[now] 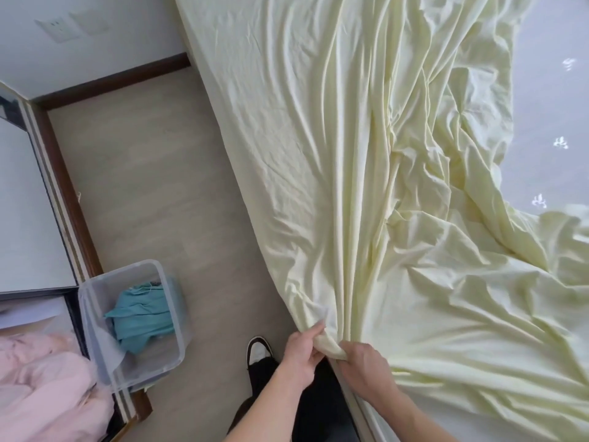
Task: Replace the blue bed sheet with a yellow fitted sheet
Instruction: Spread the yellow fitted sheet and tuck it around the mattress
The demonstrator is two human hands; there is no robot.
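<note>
Both the left hand (301,352) and the right hand (361,362) grip one bunched edge of the yellow fitted sheet (366,186), fingers curled into it. The blue sheet (140,317) lies crumpled in a clear plastic bin (95,314) on the floor.

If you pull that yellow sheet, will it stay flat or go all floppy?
Probably floppy: the yellow sheet already bunches into long folds running toward both hands' grip. It looks thin and light, so it would likely slide across the mattress easily.

A home bedroom: bed (541,106) (half-sheeted), wall socket (57,28), laundry bin (134,323).
</note>
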